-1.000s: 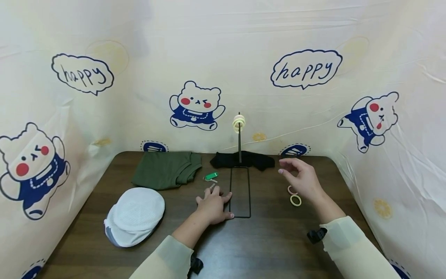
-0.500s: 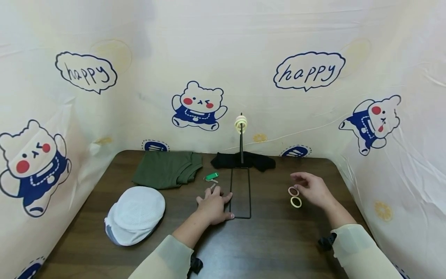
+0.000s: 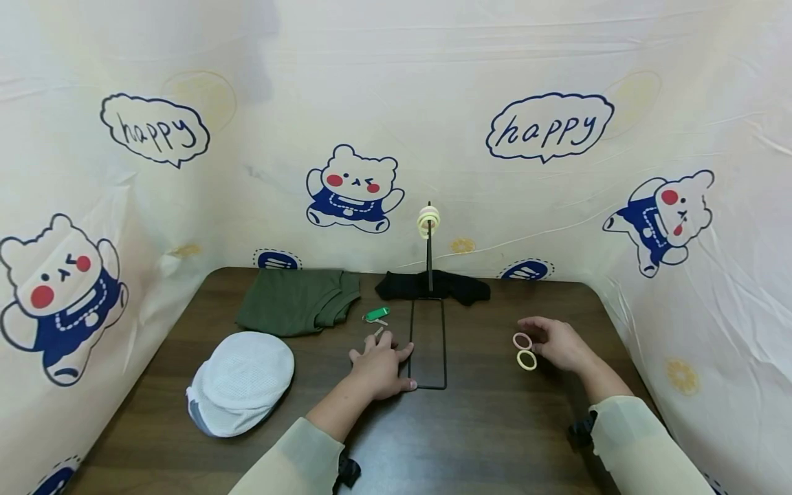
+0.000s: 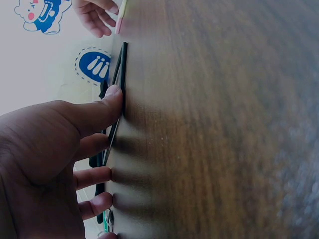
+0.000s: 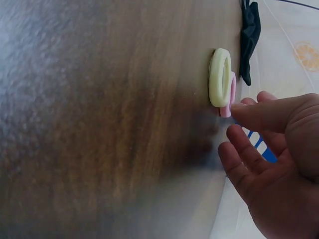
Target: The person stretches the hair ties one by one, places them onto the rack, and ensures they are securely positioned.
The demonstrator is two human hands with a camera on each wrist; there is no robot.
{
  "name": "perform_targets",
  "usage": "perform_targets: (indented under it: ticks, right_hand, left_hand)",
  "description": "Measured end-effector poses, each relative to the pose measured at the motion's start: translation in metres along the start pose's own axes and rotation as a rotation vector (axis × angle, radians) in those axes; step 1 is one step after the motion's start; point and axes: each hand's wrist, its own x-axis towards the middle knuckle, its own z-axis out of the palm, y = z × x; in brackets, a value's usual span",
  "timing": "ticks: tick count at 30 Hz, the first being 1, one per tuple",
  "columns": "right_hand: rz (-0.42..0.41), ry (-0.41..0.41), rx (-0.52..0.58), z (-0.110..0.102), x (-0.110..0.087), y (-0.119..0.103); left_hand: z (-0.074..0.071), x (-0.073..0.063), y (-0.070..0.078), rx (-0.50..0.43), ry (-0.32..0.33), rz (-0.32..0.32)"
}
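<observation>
My left hand (image 3: 377,366) rests by the left side of a black wire stand's base (image 3: 445,344). Its thumb presses the near corner of the wire in the left wrist view, with the other fingers spread on the table. Several pale rings (image 3: 429,220) hang on the stand's upright. To the right, my right hand (image 3: 559,345) is beside a pink ring (image 3: 515,336) and a pale yellow ring (image 3: 526,368), both lying on the table. In the right wrist view the thumb tip is at the pink ring's (image 5: 232,94) edge; whether it touches cannot be told. The fingers are loosely bent.
A folded dark green cloth (image 3: 291,302) lies at the back left, with a white cap (image 3: 241,378) in front. Keys with a green tag (image 3: 377,314) lie beyond my left hand. A black cloth (image 3: 396,285) sits behind the stand, near a printed curtain (image 3: 445,82).
My right hand has come down and slightly right, from above the table to beside the pink and yellow rings. The left hand stays on the stand's base.
</observation>
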Motion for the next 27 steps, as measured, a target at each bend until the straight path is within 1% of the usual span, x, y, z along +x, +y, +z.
perform_targets:
  ticks: [6,14,21,25,27]
  right_hand:
    - [0.019,-0.034,-0.01,0.0006,0.0035,0.0035]
    - [-0.014,-0.013,-0.046,0.0032,0.0084,0.0047]
    - [-0.001,-0.009,-0.066,0.0023,0.0091,0.004]
    - [-0.012,0.008,-0.046,-0.0003,0.0064,-0.0004]
    - [-0.03,0.022,-0.029,-0.0022,0.0049,-0.0049]
  left_hand:
    - [0.0001,0.0004,0.0003,-0.004,-0.001,0.003]
    - [0.0016,0.0009,-0.0003,-0.001,0.0,-0.003]
    - [0.0027,0.0008,-0.0013,-0.003,0.002,0.003]
    - [0.0026,0.0007,-0.0017,-0.003,0.001,0.007]
    - [0.0018,0.0006,-0.0014,-0.004,0.001,0.007]
